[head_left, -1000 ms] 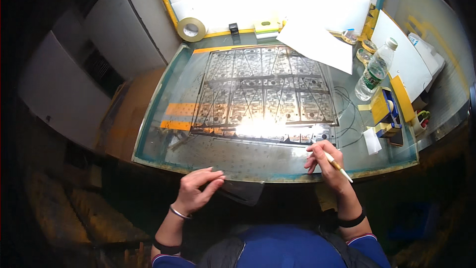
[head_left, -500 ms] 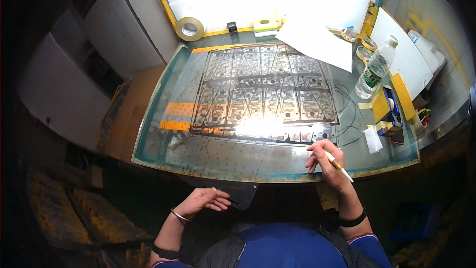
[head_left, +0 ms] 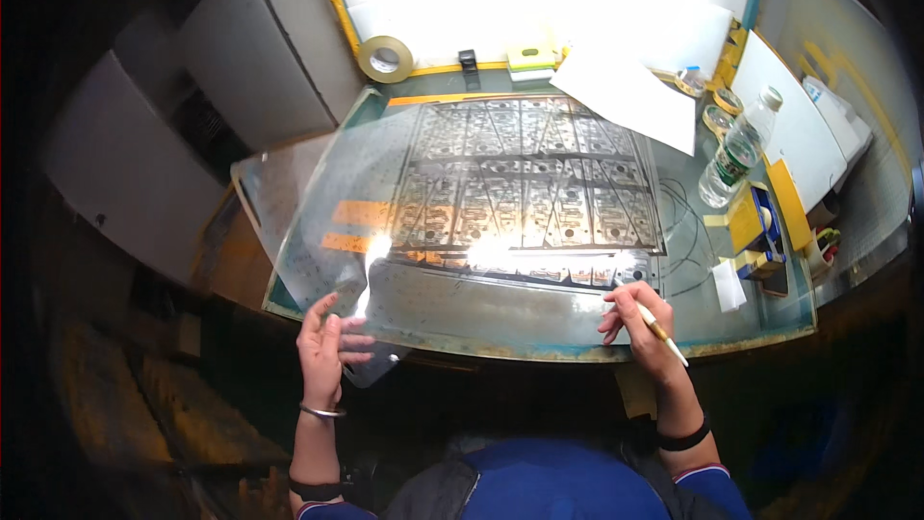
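Left hand [head_left: 332,351] splayed at the clear sheet's [head_left: 322,221] near edge, grip unclear; right hand [head_left: 640,318] pinching a pen-like tool [head_left: 657,328]. Just beyond both, the patterned film [head_left: 525,178] could get dragged askew if that sheet slips loose.

Grey and black circuit-like patterning covers the film [head_left: 520,166]; orange strips [head_left: 360,214] left of it; right of it, a green-labelled bottle [head_left: 735,156] and yellow-and-blue box [head_left: 747,217]; by its lower right corner, a white-and-gold pen [head_left: 662,332]
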Available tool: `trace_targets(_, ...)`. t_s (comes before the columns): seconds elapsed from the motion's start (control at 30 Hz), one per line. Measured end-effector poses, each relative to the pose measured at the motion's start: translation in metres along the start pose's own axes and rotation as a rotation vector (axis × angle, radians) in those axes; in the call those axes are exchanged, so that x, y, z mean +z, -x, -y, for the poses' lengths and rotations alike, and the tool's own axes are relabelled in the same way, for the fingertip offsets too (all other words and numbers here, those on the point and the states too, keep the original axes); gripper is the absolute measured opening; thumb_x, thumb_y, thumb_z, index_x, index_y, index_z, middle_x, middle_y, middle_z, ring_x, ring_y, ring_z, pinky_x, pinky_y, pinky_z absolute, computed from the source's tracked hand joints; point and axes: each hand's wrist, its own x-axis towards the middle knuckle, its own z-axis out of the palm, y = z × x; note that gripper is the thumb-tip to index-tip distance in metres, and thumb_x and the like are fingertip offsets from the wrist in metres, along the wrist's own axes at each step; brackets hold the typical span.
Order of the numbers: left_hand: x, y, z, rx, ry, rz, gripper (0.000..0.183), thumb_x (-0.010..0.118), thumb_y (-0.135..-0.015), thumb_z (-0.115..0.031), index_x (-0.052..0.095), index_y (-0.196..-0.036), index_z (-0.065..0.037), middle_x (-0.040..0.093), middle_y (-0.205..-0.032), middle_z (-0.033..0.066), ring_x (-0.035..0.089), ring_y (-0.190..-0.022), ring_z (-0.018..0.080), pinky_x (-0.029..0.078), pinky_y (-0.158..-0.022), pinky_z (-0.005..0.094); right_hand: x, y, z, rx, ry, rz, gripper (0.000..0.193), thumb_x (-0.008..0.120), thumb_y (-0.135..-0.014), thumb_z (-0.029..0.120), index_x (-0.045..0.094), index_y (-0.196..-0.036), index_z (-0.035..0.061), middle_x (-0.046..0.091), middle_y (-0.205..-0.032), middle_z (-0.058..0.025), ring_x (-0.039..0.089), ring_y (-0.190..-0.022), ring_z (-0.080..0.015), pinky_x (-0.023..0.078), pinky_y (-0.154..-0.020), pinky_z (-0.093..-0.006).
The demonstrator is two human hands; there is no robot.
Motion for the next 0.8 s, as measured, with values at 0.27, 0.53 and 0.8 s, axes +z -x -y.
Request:
trace_targets(0.27, -0.03, -0.022, 0.006, 0.121, 0.265, -0.058, 0.034, 0.045, -0.104, -0.024, 0.047, -0.133, -0.006, 0.068, -0.098, 0.0192, 0.068, -0.058, 0.0154, 0.054, -0.043, 0.0213, -0.006, -0.003, -0.013, -0.055, -0.302, -0.345, 0.026, 0.042, -0.105, 0.024, 0.048, -0.111, -0.0002, 0.063, -0.109, -0.021, 0.067, -0.092, -0.0244, 0.056, -0.085, -0.0369)
trace_targets(0.53, -0.014, -0.031, 0.002, 0.134, 0.366, 0.104, 0.033, 0.045, -0.104, -0.022, 0.047, -0.133, -0.006, 0.071, -0.09, 0.0155, 0.061, -0.048, 0.0107, 0.042, -0.038, 0.017, -0.015, -0.009, -0.011, -0.066, -0.553, -0.439, 0.028, 0.04, -0.105, 0.028, 0.045, -0.118, 0.0034, 0.06, -0.118, -0.0226, 0.064, -0.101, -0.0284, 0.056, -0.087, -0.0396)
trace_targets(0.8, -0.004, -0.04, 0.009, 0.192, 0.448, 0.157, 0.033, 0.047, -0.103, -0.018, 0.048, -0.133, -0.005, 0.071, -0.086, 0.0129, 0.052, -0.045, 0.0058, 0.039, -0.041, 0.015, -0.019, -0.003, -0.008, -0.06, -0.592, -0.389, 0.024, 0.043, -0.101, 0.024, 0.047, -0.116, 0.0051, 0.065, -0.107, -0.0209, 0.067, -0.086, -0.0236, 0.057, -0.077, -0.037)
